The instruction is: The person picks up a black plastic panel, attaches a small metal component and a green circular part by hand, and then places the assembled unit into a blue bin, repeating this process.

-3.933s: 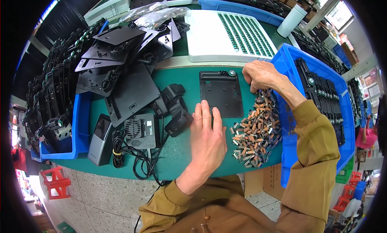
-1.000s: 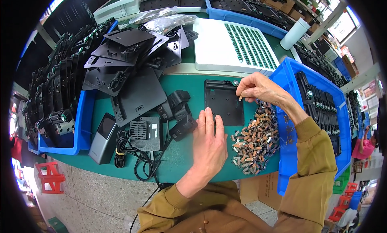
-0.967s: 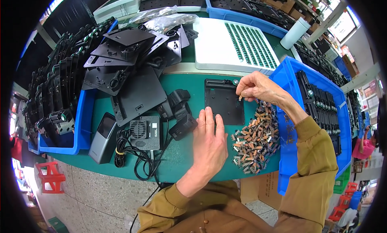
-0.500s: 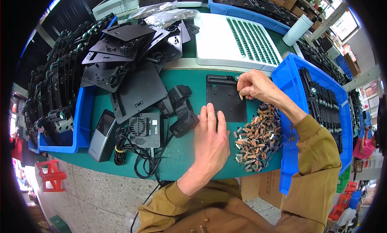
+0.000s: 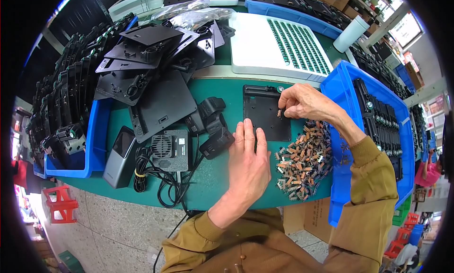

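Note:
A flat black plastic panel (image 5: 266, 118) with a raised bar along its far edge lies on the green table. My left hand (image 5: 248, 164) is laid out flat with its fingers stretched, the fingertips at the panel's near left edge. Over the panel's right side, my right hand (image 5: 306, 103) pinches a small copper-coloured metal piece (image 5: 279, 113) between thumb and fingertips. Whether that piece touches the panel, I cannot tell. Just below the right hand spreads a heap of small copper and silver metal pieces (image 5: 305, 162).
At left, black panels (image 5: 163, 105) are stacked beside a blue bin (image 5: 98, 145). A grey box-shaped device (image 5: 120, 157), a charger (image 5: 171, 152) and coiled cables (image 5: 142, 171) sit nearer. A white tray (image 5: 255, 46) of green parts stands behind; another blue bin (image 5: 338, 173) is at right.
The small metal piece has turned in my right fingers, which have bent a little more over the panel. My left hand stays almost in place.

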A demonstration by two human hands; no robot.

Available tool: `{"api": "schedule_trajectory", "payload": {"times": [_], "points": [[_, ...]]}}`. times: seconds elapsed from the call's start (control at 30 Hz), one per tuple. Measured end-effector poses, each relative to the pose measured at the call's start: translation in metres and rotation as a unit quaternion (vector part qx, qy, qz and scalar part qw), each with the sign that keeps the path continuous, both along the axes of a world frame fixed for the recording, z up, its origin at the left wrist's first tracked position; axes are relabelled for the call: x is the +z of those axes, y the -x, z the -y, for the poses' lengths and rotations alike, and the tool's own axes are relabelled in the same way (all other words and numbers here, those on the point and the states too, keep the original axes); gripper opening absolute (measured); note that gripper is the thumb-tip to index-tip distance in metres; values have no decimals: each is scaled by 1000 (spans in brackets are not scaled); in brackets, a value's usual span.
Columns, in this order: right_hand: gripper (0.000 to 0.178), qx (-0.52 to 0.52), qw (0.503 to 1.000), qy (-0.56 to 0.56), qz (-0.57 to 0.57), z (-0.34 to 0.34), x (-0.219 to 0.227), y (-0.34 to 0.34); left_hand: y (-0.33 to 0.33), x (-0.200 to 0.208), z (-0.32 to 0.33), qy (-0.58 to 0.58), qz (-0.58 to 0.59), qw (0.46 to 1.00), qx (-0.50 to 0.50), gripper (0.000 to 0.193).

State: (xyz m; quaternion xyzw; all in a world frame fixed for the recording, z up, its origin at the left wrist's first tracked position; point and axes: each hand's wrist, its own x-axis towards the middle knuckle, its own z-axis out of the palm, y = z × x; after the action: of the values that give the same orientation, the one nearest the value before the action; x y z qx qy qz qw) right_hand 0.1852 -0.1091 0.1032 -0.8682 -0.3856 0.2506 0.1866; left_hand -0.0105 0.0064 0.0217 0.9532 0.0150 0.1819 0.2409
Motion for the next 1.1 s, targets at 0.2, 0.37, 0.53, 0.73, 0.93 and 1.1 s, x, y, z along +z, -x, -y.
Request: {"api": "schedule_trajectory", "payload": {"times": [0.2,0.37,0.53,0.73,0.93,1.1], "points": [[24,-8,993,-29,111,-7,-1,16,-1,0,1,-3,2,1000,-4,55],[20,28,992,-16,126,-5,-17,9,-1,0,0,0,2,1000,-3,54],[17,31,990,-1,138,-7,-8,10,0,0,1,4,-2,1000,-5,54],[17,-26,997,-5,72,-2,-1,3,0,0,1,7,1,1000,-5,53],[16,-53,994,-2,100,0,-8,4,0,1,1,8,-1,1000,-3,53],[16,-96,993,-61,15,0,-8,4,-1,0,1,3,4,1000,1,53]]}}
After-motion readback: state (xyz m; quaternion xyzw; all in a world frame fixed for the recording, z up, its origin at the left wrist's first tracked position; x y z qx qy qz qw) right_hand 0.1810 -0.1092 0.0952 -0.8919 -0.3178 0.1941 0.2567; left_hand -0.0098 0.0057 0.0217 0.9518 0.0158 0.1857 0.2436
